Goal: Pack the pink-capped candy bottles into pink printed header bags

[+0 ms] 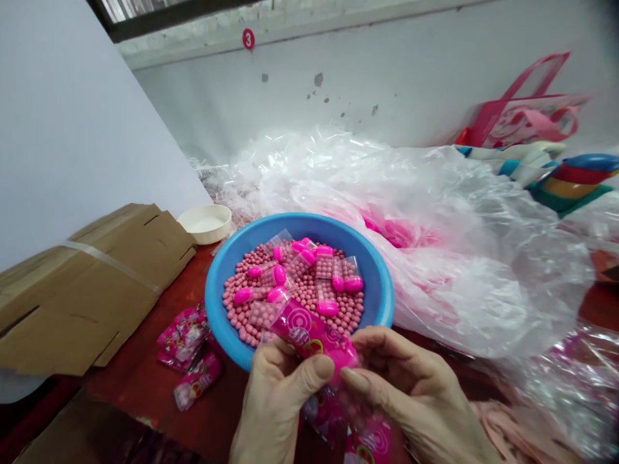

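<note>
A blue basin [387, 293] holds many small pink balls [308, 291] and several clear containers with bright pink caps [327, 308]. At its near rim, my left hand [285, 393] grips a printed pink packet [309, 328], thumb on top. My right hand [411, 380] pinches the packet's right end between thumb and fingers. Below my hands, more printed pink packets [372, 438] lie partly hidden. Left of the basin is a small pile of similar packets [186, 335], with one packet [198, 380] in front of it.
Flattened cardboard [91, 283] lies on the left, near a white round dish [206, 223]. Clear plastic bags [459, 270], some with pink items inside, spread behind and right of the basin. A pink bag [522, 119] stands at the back right. The table [164, 412] is red.
</note>
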Action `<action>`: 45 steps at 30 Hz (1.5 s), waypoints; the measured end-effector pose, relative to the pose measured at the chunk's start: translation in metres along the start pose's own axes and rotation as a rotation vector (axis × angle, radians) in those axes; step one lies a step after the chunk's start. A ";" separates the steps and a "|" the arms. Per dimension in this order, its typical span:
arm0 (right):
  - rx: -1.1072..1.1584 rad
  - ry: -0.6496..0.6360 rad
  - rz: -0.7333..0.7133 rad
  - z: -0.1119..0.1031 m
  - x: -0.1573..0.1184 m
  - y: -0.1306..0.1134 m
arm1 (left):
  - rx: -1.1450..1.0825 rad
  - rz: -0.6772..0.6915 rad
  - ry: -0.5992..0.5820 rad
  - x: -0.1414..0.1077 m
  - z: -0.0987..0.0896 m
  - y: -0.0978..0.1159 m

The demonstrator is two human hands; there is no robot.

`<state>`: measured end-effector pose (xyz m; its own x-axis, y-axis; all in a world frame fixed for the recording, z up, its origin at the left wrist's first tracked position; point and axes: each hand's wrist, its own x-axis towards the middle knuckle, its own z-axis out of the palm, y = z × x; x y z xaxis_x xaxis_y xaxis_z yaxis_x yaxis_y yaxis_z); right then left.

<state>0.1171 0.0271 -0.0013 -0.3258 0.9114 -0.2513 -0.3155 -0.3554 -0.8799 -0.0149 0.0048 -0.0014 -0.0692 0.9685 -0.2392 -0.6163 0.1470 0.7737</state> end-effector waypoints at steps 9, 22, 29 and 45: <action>-0.213 0.269 -0.419 0.012 -0.008 0.016 | -0.163 0.020 0.080 0.009 0.009 -0.009; -0.423 0.380 -0.398 0.024 -0.006 0.044 | -0.166 -0.075 0.079 0.016 0.013 -0.010; -0.608 0.340 -0.568 0.018 -0.002 0.049 | -0.099 -0.016 0.019 0.022 0.015 -0.007; -0.597 0.283 -0.613 0.013 -0.005 0.044 | 0.077 -0.056 -0.118 0.023 0.009 -0.006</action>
<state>0.0928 0.0042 -0.0336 0.0041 0.9505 0.3108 0.1798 0.3050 -0.9352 -0.0058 0.0278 -0.0069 0.0593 0.9746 -0.2162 -0.5543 0.2122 0.8048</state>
